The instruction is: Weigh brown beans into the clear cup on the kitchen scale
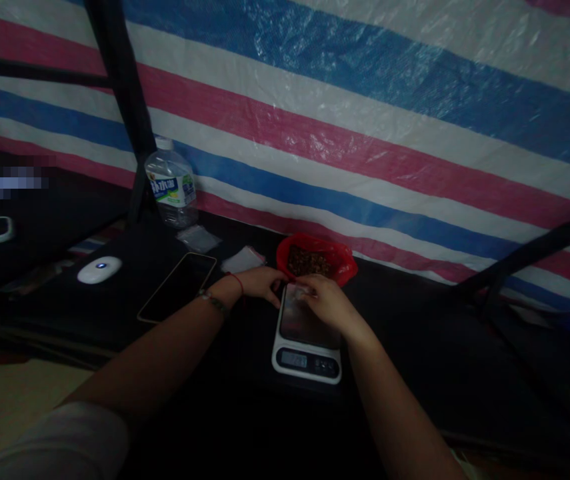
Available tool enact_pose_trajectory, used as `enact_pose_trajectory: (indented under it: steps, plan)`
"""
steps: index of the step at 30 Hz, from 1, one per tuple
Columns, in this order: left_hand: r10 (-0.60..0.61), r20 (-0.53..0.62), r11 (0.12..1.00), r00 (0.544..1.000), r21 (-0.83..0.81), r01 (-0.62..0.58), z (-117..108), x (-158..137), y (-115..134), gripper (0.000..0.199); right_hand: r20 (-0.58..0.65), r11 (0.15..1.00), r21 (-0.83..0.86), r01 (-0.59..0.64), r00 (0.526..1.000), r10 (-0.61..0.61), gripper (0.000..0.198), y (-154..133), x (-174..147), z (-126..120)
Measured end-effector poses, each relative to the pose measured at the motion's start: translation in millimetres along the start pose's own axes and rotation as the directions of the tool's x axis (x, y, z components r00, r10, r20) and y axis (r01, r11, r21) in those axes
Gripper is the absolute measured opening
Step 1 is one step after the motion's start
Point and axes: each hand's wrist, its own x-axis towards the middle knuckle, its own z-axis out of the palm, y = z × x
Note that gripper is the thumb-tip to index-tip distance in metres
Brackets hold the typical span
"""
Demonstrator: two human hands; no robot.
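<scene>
A white kitchen scale (306, 375) with a shiny weighing plate and a lit display lies in front of me; the digits are too blurred to read. My right hand (325, 303) is over the plate's far part, its fingers bent together. A pale, shiny patch shows by those fingertips, and I cannot make out what they hold. My left hand (261, 284) is beside the scale's far left corner, thumb and forefinger apart, with nothing visible between them. Just behind both hands sits an open red plastic bag (345, 262) containing small brown pieces (309, 261).
Left of the scale lie a phone (177, 288), small clear plastic bags (199, 238), a white stack of bags (243, 260) and a white oval device (99, 269). A clear plastic bottle (171, 190) stands by a dark metal post (123, 87). Striped sheeting (365, 147) hangs behind.
</scene>
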Motion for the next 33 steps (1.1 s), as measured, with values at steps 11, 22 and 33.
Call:
enact_pose_trajectory:
  steps: [11,22,33]
  plan:
    - [0.013,0.016,1.000,1.000,-0.025,-0.013,-1.8,-1.2,1.1,0.055,-0.022,0.999,0.046,0.024,0.999,-0.023,0.039,-1.2,-7.8,-7.9]
    - [0.016,0.005,1.000,1.000,0.000,-0.016,-2.3,-1.6,2.9,0.056,-0.059,0.997,0.081,0.017,0.998,-0.012,0.041,-6.8,-16.9,-11.4]
    - [0.022,0.019,1.000,1.000,0.017,-0.023,-4.8,-2.3,5.2,0.060,-0.030,0.990,0.054,-0.128,0.991,0.129,0.037,17.0,-84.9,-30.1]
